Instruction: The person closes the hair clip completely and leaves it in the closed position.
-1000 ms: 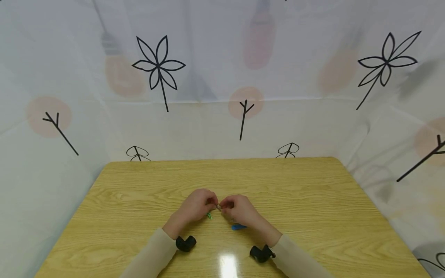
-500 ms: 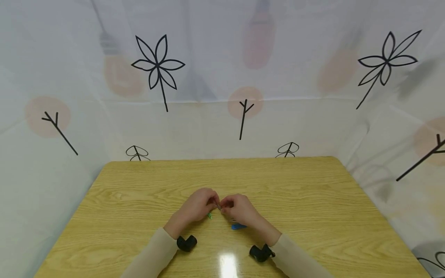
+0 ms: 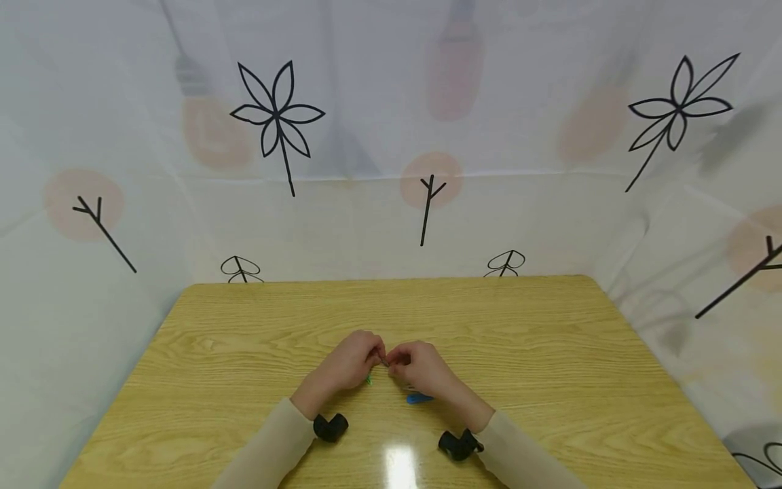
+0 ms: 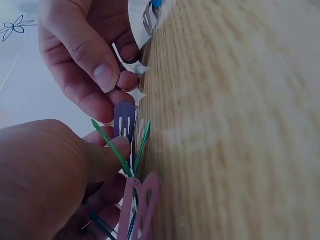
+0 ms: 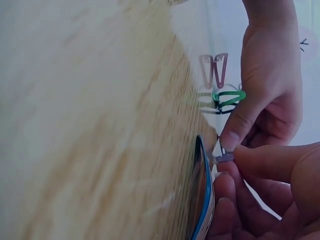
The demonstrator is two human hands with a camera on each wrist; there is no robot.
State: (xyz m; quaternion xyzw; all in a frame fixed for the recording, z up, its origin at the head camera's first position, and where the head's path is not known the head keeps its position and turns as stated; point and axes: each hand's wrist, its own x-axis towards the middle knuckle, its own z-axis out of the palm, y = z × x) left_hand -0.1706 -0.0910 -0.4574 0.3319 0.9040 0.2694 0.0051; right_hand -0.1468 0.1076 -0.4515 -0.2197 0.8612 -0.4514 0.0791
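Observation:
Both hands meet over the table at a small purple snap hair clip (image 4: 124, 120). My left hand (image 3: 349, 360) pinches its near end, with the thumb on top in the left wrist view. My right hand (image 3: 421, 370) has thumb and fingertips at its other end, as the right wrist view also shows. Beside the left hand lie an opened green snap clip (image 5: 232, 96), a pink one (image 4: 150, 200) and a dark teal one (image 4: 101, 225), standing spread in a V. A blue clip (image 3: 419, 399) lies by the right palm, partly covered by that hand.
The wood-grain table (image 3: 275, 312) spreads around the hands. A patterned white cloth (image 3: 366, 224) hangs behind it and at both sides. Black wrist cameras (image 3: 330, 428) sit on both cuffs, and light glares off the table's front.
My left hand has shifted very slightly to the right, toward the right hand, covering more of the green clip. The right hand stays nearly still at the purple clip.

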